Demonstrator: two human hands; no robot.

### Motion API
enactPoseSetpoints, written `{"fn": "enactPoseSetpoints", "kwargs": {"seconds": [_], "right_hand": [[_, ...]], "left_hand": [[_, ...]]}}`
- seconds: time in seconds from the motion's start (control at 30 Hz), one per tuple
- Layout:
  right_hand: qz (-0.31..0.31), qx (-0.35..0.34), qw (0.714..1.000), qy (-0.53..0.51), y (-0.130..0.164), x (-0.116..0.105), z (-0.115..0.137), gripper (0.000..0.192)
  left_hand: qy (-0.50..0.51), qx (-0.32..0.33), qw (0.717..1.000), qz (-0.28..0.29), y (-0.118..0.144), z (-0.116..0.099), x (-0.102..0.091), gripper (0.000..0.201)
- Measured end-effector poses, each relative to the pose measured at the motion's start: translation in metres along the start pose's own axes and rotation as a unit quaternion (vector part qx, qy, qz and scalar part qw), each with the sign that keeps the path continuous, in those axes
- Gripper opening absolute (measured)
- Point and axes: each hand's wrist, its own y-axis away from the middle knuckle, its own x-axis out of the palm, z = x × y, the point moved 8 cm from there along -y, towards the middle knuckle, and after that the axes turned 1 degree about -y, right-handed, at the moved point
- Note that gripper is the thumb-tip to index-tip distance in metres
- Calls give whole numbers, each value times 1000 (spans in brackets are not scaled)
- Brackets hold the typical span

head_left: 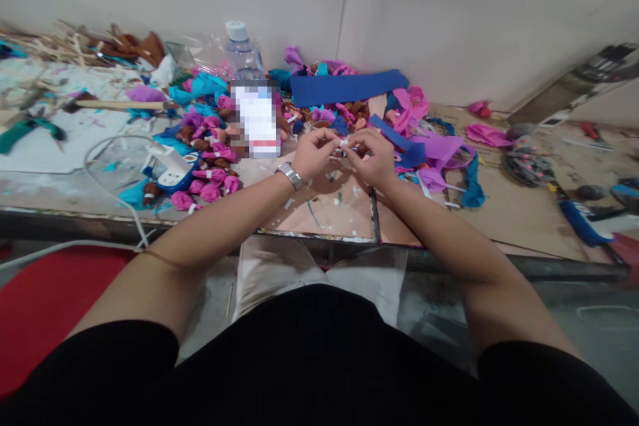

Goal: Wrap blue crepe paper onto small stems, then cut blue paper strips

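Observation:
My left hand [315, 154] and my right hand [372, 154] meet over the workbench, fingertips pinched close together. Between them is a small whitish piece [343, 143], too small and blurred for me to name; both hands grip it. A metal wristwatch [291, 175] sits on my left wrist. Just beyond my hands lies a heap of coloured fabric scraps, with a long blue strip [344, 88] on top. Right of my right hand are purple fabric [442, 150] and a teal piece [473, 183]. Pink knotted bundles [214, 183] lie left of my left hand.
Behind the bundles stand a clear bottle [243, 53] and a pixelated phone [257, 121]. A blue and white power strip [176, 172] trails a white cable. Further left lie a hammer [120, 105] and green-handled pliers [32, 133]. Cardboard [514, 206] covers the bench's right side.

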Motion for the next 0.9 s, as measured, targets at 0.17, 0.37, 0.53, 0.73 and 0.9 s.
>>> {"fn": "enactPoseSetpoints", "kwargs": {"seconds": [0.17, 0.37, 0.53, 0.73, 0.9], "right_hand": [[6, 5, 1000, -5, 0, 1, -1, 29], [5, 9, 1000, -2, -2, 1, -1, 31], [6, -1, 1000, 0, -2, 1, 0, 28], [14, 10, 1000, 6, -1, 3, -5, 27], [7, 12, 1000, -7, 0, 3, -7, 27]], "left_hand": [[0, -5, 1000, 7, -1, 1, -1, 14], [-17, -5, 1000, -11, -6, 12, -6, 11], [-18, -11, 1000, -10, -6, 14, -6, 12], [-2, -21, 1000, -14, -7, 17, -7, 13], [-4, -9, 1000, -17, -9, 19, -8, 12]]}}
